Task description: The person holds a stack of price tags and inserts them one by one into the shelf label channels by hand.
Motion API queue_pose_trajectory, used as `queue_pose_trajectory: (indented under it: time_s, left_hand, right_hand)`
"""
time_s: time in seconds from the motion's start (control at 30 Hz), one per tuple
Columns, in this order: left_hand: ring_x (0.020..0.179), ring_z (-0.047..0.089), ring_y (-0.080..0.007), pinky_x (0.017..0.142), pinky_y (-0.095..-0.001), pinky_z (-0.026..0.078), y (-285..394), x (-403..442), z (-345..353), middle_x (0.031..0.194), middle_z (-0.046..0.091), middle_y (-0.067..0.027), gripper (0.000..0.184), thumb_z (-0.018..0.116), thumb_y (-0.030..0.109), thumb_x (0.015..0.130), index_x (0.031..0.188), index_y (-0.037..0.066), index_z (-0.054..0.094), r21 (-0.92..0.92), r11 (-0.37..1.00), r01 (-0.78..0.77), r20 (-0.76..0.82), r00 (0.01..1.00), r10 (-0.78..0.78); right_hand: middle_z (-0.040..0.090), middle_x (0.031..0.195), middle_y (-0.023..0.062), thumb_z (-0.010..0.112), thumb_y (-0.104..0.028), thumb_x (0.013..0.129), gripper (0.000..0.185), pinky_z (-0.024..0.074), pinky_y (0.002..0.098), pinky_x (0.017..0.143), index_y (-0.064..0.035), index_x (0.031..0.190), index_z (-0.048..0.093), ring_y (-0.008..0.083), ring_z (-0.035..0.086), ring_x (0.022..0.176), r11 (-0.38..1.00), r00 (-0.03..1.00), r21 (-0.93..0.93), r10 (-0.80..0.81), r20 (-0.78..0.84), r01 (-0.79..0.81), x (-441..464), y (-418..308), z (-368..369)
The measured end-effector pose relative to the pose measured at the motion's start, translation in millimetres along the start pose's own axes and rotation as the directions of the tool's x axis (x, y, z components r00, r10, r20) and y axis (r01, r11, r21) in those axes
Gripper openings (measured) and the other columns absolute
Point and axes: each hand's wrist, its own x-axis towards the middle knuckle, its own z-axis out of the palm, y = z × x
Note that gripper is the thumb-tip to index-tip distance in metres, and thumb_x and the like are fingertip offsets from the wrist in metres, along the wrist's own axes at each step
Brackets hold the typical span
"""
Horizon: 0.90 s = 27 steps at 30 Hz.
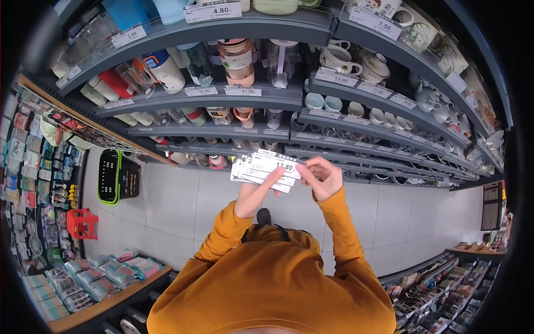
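Note:
Several white price labels are fanned out in my left hand, whose thumb lies across the top one, which reads 17.80. My right hand pinches the right edge of the labels between thumb and fingers. Both hands are in front of my chest, close to the lower shelves. Beyond them, a pink-lidded bottle and a clear tumbler with a lilac strap stand on a shelf that carries price labels along its edge.
Shelves of bottles, cups and teapots curve across the front. A black and green basket and a red basket are on the left. Packaged goods lie at lower left, and another stocked rack is at lower right.

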Motion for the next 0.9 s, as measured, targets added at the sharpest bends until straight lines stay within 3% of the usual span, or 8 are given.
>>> queue_pose_trajectory:
  time_s: [0.13, 0.23, 0.33, 0.63, 0.9]
  left_hand:
    - [0.095, 0.063, -0.0203, 0.074, -0.0331, 0.055, -9, -18, 7, 0.112, 0.063, -0.0119, 0.031, 0.057, 0.011, 0.094, 0.122, -0.002, 0.052, -0.150, 0.984, 0.097, 0.169, 0.983, -0.071]
    - [0.101, 0.063, -0.0250, 0.081, -0.0373, 0.056, -17, -33, 26, 0.118, 0.061, -0.0139, 0.034, 0.052, 0.011, 0.096, 0.126, -0.003, 0.049, -0.221, 0.971, 0.090, 0.231, 0.972, -0.037]
    - [0.103, 0.063, -0.0258, 0.082, -0.0382, 0.055, -26, -49, 54, 0.120, 0.060, -0.0143, 0.035, 0.050, 0.012, 0.097, 0.128, -0.003, 0.048, -0.173, 0.983, 0.060, 0.197, 0.980, -0.025]
    - [0.101, 0.063, -0.0244, 0.080, -0.0371, 0.055, -64, -104, 137, 0.117, 0.061, -0.0139, 0.033, 0.051, 0.010, 0.096, 0.126, -0.003, 0.050, -0.173, 0.984, -0.042, 0.134, 0.989, 0.066]
    - [0.086, 0.063, -0.0187, 0.067, -0.0315, 0.054, -83, -134, 200, 0.104, 0.064, -0.0105, 0.027, 0.057, 0.014, 0.095, 0.116, -0.003, 0.057, -0.053, 0.992, -0.114, 0.014, 0.993, 0.115]
  right_hand:
    - [0.066, 0.071, 0.0042, 0.069, -0.013, 0.087, 0.015, 0.0449, 0.0191, 0.057, 0.0002, 0.091, 0.064, 0.0065, 0.060, 0.062, 0.999, 1.000, -0.046, -0.003, -0.017, 0.002, -21, -13, -22]
    - [0.066, 0.075, 0.0047, 0.068, -0.012, 0.087, 0.015, 0.0457, 0.0194, 0.057, 0.0019, 0.092, 0.065, 0.0072, 0.060, 0.062, 0.999, 1.000, -0.032, -0.025, 0.000, 0.025, -42, -16, -44]
    - [0.065, 0.078, 0.0049, 0.068, -0.010, 0.087, 0.015, 0.0466, 0.0197, 0.057, 0.0040, 0.092, 0.066, 0.0082, 0.061, 0.062, 0.991, 0.995, -0.084, -0.102, 0.004, 0.102, -66, -28, -69]
    - [0.064, 0.074, 0.0025, 0.067, -0.009, 0.088, 0.011, 0.0433, 0.0182, 0.058, 0.0018, 0.088, 0.064, 0.0052, 0.056, 0.062, 0.982, 0.985, -0.075, -0.173, -0.011, 0.172, -133, -56, -141]
    - [0.065, 0.076, 0.0028, 0.067, -0.009, 0.087, 0.011, 0.0454, 0.0189, 0.060, 0.0019, 0.088, 0.064, 0.0056, 0.058, 0.064, 0.970, 0.979, -0.137, -0.204, 0.001, 0.202, -179, -66, -185]
